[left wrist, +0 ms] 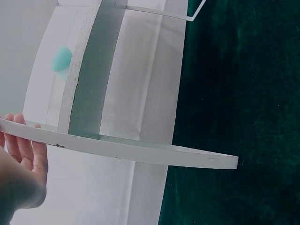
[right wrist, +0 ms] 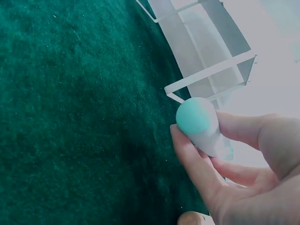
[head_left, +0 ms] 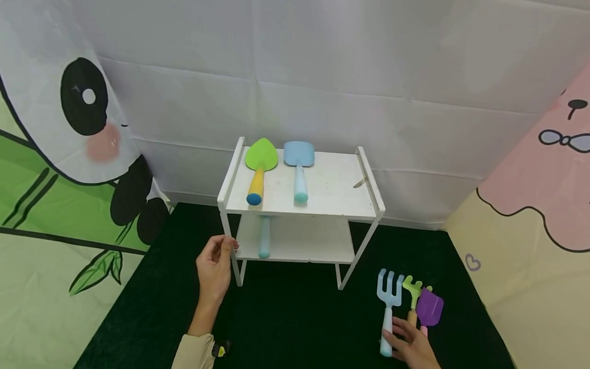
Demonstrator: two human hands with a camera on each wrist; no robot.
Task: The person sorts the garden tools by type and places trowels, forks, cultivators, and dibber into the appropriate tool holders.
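My left hand (head_left: 215, 264) is at the left leg of a small white two-tier shelf (head_left: 332, 197), with its fingers round the leg; the left wrist view shows the fingers (left wrist: 40, 157) behind the white bar. At the lower right, my right hand (head_left: 410, 344) grips the handle of a light blue toy hand fork (head_left: 390, 292), its tines pointing away from me. The right wrist view shows the handle's turquoise end (right wrist: 193, 116) between thumb and fingers. Beside this hand lie a green toy rake (head_left: 413, 289) and a purple toy shovel (head_left: 429, 307).
On the top tier lie a green trowel with a yellow handle (head_left: 256, 185) and a blue shovel (head_left: 299, 154). A light blue handle (head_left: 265, 238) shows on the lower tier. Dark green cloth (head_left: 286, 323) covers the surface; a white cloth wall (head_left: 322, 66) stands behind.
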